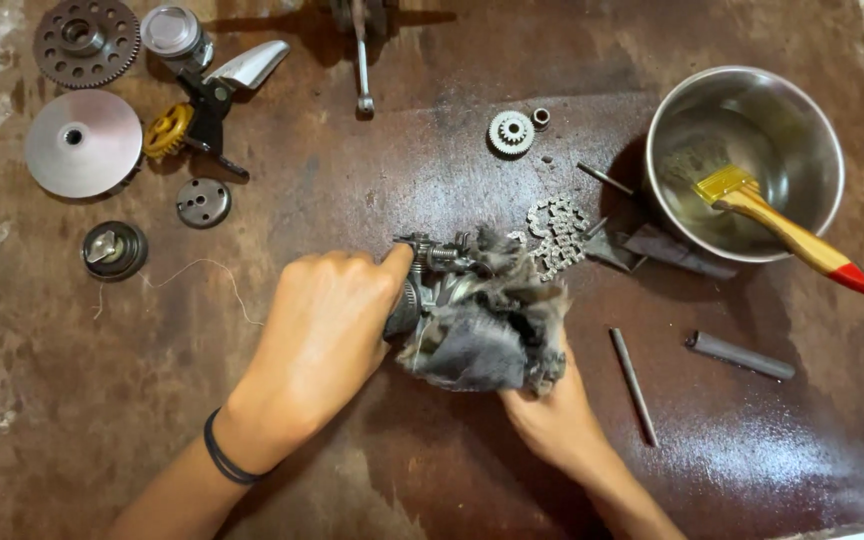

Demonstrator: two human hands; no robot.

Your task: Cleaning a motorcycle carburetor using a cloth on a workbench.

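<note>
- Worn, oil-stained brown table (pixel 352 180) fills the view and carries dismantled metal engine parts.
- Left hand (pixel 322 335), with a dark band at the wrist, grasps the small greasy metal assembly with springs and a ribbed collar (pixel 432 262) at centre table; the fingers curl round its left end and the thumb presses on top.
- Right hand (pixel 552 415) is clenched from below on the frayed grey rag (pixel 482 335), which wraps the lower right of the assembly. Most of this hand is hidden beneath the cloth.
- Step in hand, as judged: wiping the assembly clean, one hand steadying, the other working the cloth.
- Next move, as judged, calls for turning the assembly in the left grip so uncovered faces meet the rag, with a firm hold, since the part looks oily.
- Just beyond the rag lies a coiled steel chain (pixel 555 235); a small toothed gear (pixel 510 131) sits farther back.
- At right stands a round steel bowl (pixel 812 120) with a yellow-bristled, wooden-handled paintbrush with a red tip (pixel 782 228) resting in it.
- Two dark metal rods (pixel 634 385) lie near the right hand.
- At far left rest a smooth silver disc (pixel 82 142), a large dark sprocket (pixel 86 40) and a yellow gear (pixel 169 130).
</note>
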